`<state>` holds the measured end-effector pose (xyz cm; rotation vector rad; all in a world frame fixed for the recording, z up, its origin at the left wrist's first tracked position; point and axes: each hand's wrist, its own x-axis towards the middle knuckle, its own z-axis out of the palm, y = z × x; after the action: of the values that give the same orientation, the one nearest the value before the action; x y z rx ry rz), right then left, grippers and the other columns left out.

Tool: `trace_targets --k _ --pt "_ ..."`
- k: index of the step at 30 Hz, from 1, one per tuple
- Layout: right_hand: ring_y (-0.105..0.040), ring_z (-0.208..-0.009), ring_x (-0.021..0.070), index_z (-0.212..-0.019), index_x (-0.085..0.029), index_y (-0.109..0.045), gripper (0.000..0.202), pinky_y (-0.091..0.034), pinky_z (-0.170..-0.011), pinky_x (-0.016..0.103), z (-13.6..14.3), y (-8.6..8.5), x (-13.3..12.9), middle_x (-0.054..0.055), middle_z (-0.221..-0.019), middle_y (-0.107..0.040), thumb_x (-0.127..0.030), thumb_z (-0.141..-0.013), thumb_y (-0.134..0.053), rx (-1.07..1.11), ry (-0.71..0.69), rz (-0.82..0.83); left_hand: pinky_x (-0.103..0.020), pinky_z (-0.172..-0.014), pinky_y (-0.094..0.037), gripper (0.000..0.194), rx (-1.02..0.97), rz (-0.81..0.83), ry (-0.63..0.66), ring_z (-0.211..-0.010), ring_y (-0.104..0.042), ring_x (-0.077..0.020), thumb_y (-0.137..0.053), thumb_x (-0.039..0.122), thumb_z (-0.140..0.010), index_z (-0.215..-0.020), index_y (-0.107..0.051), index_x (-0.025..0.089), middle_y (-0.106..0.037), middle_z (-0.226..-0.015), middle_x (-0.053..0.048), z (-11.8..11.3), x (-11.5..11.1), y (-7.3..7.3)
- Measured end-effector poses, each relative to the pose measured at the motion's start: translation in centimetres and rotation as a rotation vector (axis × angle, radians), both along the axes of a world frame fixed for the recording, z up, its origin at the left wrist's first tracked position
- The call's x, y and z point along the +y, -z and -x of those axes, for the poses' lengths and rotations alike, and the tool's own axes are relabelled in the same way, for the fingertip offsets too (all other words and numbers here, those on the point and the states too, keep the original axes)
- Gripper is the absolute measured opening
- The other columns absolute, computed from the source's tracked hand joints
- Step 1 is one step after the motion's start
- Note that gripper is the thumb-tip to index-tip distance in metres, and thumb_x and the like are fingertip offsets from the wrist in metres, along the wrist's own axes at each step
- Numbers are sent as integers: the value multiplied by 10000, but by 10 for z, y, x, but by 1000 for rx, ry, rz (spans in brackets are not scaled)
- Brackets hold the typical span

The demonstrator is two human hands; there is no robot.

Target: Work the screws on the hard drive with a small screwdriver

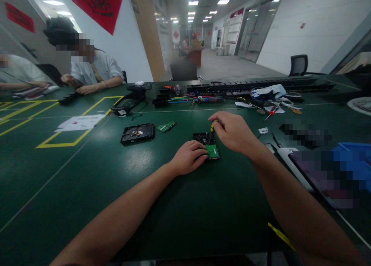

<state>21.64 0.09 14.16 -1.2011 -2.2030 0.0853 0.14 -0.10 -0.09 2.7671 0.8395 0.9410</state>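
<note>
A black hard drive [200,138] with a green circuit board [212,151] on its near half lies on the green table in front of me. My left hand [189,157] grips the drive at its left side, fingers reaching over the edge of the board. My right hand [232,131] is closed around a screwdriver with a yellow handle [213,125], held upright with its tip down at the drive; the tip itself is too small to make out. To the left lie a second black hard drive [138,134] and a loose green circuit board [167,126].
Bundled cables [191,99], a power drill [171,90] and a red screwdriver [271,111] lie along the back. A white-edged device [295,165] and a blue bin [353,158] stand right. Printed paper [79,122] lies left, near a seated person [97,71] handling a dark part.
</note>
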Motion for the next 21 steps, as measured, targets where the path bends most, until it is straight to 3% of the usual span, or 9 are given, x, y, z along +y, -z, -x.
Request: trace_targets --k 5,14,21 --pt "-649 -979 263 -929 -210 -714 148 -489 -902 406 1 -1 0 84 -945 -729 -237 -984 -580 -30 -28 -34 -471 -1050 -519 275 -3 3 1 -1186 -648 -256 -547 370 -1070 -1177 -749 218 -720 -1229 -98 0 -1 -2" --pt "-683 -1029 261 -1143 -194 -687 257 -500 -950 410 -1 2 -1 107 -1150 -754 -127 -935 -553 2 -42 -4 -474 -1044 -525 273 -4 -6 9 -1180 -656 -258 -547 370 -1070 -1166 -749 214 -721 -1234 -101 0 -1 -3" --pt "-659 -1031 268 -1017 -215 -703 172 -496 -960 425 0 3 2 99 -1065 -740 -160 -939 -560 -11 -47 -34 -483 -1046 -529 260 -4 3 11 -1194 -656 -264 -571 358 -1053 -1191 -752 233 -722 -1225 -104 0 -1 -3"
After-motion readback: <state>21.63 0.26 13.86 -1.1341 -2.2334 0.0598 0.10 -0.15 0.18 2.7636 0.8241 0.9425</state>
